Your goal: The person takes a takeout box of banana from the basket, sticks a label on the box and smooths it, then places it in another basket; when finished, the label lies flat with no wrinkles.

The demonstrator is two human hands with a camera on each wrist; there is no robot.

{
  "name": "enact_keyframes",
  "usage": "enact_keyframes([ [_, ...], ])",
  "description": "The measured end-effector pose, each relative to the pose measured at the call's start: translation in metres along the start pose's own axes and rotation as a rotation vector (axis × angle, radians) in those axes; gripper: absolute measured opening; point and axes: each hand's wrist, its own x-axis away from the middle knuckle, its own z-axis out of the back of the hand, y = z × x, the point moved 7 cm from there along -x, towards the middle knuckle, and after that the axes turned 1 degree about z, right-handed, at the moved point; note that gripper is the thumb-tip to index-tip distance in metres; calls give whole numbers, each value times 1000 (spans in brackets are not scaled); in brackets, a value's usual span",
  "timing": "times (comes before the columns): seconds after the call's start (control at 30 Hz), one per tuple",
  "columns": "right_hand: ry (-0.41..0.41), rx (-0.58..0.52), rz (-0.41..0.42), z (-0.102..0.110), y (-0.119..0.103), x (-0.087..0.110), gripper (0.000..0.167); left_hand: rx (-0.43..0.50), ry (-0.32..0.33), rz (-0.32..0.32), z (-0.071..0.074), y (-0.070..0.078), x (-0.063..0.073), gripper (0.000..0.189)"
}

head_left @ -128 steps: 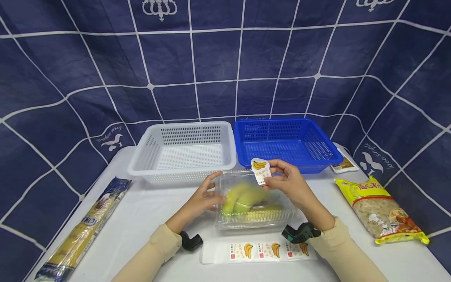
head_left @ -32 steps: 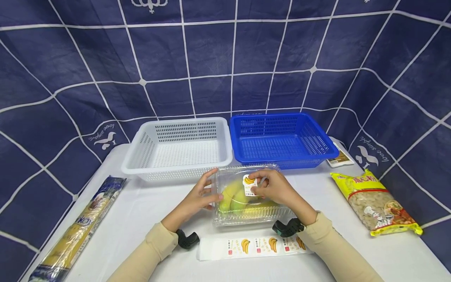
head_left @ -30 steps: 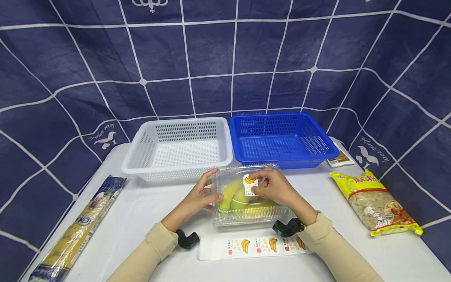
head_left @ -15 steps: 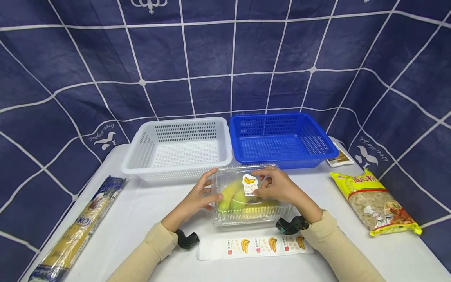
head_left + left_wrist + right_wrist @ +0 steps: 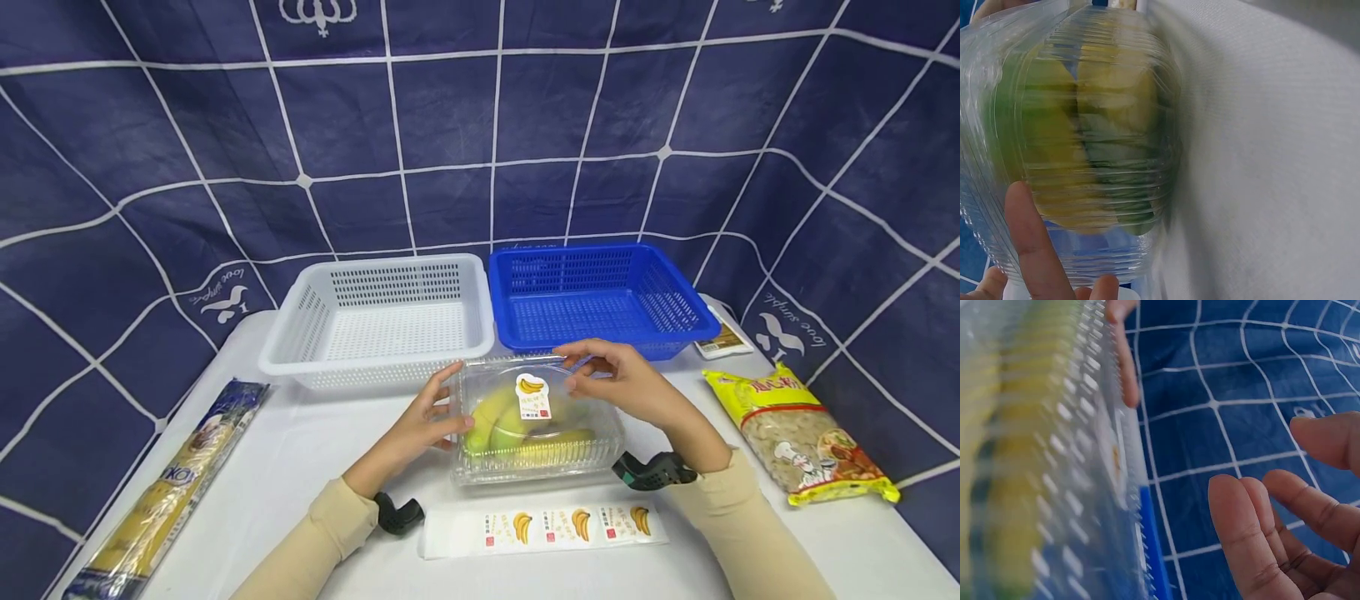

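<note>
Bananas (image 5: 495, 417) lie in the container (image 5: 540, 475) (label (image 5: 533, 397) on top), sticker strip (image 5: 551, 529) before it.

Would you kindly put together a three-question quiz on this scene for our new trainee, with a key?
1. True or false: a banana sticker lies on the lid of the clear box, and the right hand holds nothing.
2. Which of these does the left hand touch? A) the blue basket; B) the clear box; C) the yellow bag.
3. Fill in the number: the sticker strip on the table shows ___ banana pictures.

Key: 1. True. 2. B. 3. Three.
</note>
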Motion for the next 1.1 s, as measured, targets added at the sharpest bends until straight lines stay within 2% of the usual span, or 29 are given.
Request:
enact_keyframes([
  [0.2, 145, -50, 75, 41, -1, 7, 32, -3, 4, -5, -2, -1, -2, 96],
  [0.4, 320, -188, 100, 81, 13, 15, 41, -18, 36, -17, -4, 2, 0, 91],
  [0.7, 541, -427, 55, 127, 39, 39, 28, -20, 60, -16, -7, 1, 4, 81],
  [0.87, 666, -481, 5, 150, 51, 53, 25, -22, 53, -17, -8, 2, 4, 76],
  [1.1, 908, -552, -97, 173, 69, 75, 23, -25, 50, -12, -7, 3, 5, 75],
])
